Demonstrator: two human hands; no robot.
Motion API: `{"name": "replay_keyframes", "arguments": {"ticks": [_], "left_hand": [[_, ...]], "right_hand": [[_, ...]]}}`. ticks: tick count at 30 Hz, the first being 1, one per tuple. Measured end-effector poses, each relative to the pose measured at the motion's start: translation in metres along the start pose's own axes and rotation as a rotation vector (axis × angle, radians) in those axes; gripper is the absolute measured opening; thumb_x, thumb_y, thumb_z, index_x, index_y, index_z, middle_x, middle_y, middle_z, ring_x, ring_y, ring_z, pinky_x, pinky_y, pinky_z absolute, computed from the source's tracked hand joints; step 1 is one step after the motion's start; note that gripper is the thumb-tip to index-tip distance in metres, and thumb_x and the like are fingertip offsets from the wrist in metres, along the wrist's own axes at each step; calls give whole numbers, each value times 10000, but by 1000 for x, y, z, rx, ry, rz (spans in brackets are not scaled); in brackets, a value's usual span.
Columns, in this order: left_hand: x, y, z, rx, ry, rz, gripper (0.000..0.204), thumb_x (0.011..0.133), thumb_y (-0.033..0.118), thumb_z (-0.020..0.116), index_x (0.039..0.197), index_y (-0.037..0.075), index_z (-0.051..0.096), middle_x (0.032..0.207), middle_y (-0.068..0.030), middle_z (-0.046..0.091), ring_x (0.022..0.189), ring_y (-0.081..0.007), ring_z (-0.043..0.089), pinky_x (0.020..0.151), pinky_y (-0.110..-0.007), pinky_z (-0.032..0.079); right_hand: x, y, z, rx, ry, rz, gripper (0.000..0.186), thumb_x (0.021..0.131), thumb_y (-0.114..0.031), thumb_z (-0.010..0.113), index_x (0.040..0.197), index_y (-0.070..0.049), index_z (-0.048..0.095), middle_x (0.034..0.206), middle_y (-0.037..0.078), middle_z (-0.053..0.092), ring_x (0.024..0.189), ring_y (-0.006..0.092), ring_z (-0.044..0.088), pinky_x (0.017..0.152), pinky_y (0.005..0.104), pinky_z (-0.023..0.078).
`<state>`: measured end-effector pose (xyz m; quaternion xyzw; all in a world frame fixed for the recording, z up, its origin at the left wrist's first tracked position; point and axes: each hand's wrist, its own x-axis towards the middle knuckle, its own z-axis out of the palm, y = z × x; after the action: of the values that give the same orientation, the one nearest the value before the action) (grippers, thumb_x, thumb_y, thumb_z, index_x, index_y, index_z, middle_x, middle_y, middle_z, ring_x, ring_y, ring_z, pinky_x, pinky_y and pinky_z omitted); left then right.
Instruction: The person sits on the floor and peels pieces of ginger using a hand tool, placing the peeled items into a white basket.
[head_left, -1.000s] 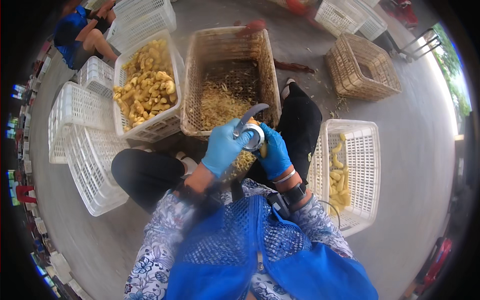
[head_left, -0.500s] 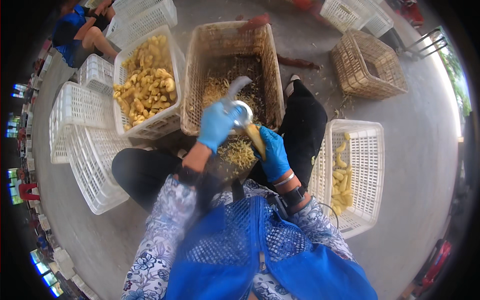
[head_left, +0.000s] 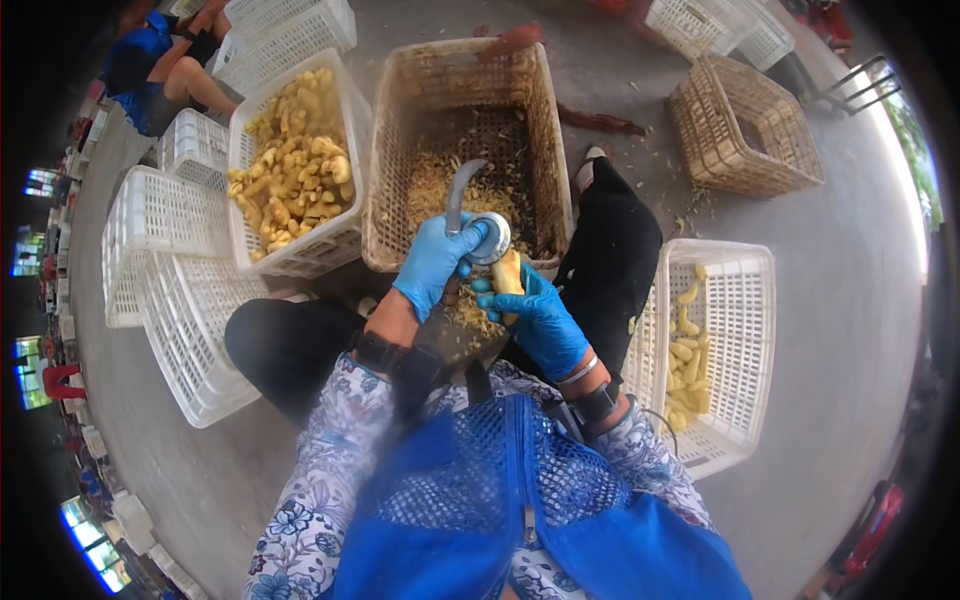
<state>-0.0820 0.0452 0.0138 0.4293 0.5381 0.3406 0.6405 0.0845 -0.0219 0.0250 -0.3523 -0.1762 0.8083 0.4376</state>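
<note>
My left hand (head_left: 432, 262), in a blue glove, is closed round a metal tool with a curved, hook-like blade (head_left: 462, 185) and a round metal head (head_left: 489, 238). That head sits against the top of a pale yellow, elongated piece of produce (head_left: 508, 274). Closed round the lower part of this piece is my right hand (head_left: 548, 325), gloved in blue too; its fingers hide some of it. Both hands are over the near edge of a brown-stained crate (head_left: 378, 215), which has pale shavings (head_left: 432, 180) in the bottom. More shavings lie on the floor beneath my hands.
A white crate (head_left: 355, 130) of knobbly yellow produce (head_left: 300, 165) stands left. To my right, another white crate (head_left: 755, 350) holds several smooth yellow pieces (head_left: 687, 375). Stacked white crates (head_left: 190, 330) are at far left. A stained crate (head_left: 745, 130) stands back right. A person (head_left: 150, 75) sits back left.
The round head has shifted slightly and the curved blade is now sharp rather than blurred. The produce has turned more upright in my right hand, with its fingers re-gripped around it.
</note>
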Motion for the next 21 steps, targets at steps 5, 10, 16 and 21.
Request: {"name": "replay_keyframes", "arguments": {"ticks": [5, 10, 16, 21], "left_hand": [[5, 7, -3, 98, 231, 106, 272, 895, 281, 652, 973, 21, 627, 726, 1, 610, 517, -48, 513, 453, -200, 405], [-18, 6, 18, 450, 83, 384, 354, 879, 303, 666, 1027, -14, 615, 746, -61, 639, 585, -107, 596, 532, -251, 472], [-3, 1, 11, 497, 89, 322, 319, 819, 297, 694, 963, 15, 656, 832, -188, 676, 739, -298, 670, 661, -360, 509], [35, -17, -52, 623, 459, 311, 296, 842, 287, 677, 927, 5, 656, 796, -137, 682, 700, -218, 669, 644, -349, 519]], "right_hand": [[7, 0, -13, -82, 110, 38, 431, 831, -40, 644, 1235, -20, 495, 804, 6, 559, 579, 70, 498, 513, 182, 399], [7, 13, -19, -237, 157, -33, 425, 833, -33, 636, 1235, -31, 500, 780, -14, 542, 565, 48, 475, 484, 185, 355], [6, 9, -11, -239, 165, -4, 422, 829, -14, 613, 1239, -34, 514, 727, -48, 493, 529, 36, 414, 472, 181, 318], [-14, 4, -5, -230, 166, 23, 324, 831, -19, 608, 1149, -35, 548, 734, -41, 493, 544, 34, 418, 479, 171, 312]]}}
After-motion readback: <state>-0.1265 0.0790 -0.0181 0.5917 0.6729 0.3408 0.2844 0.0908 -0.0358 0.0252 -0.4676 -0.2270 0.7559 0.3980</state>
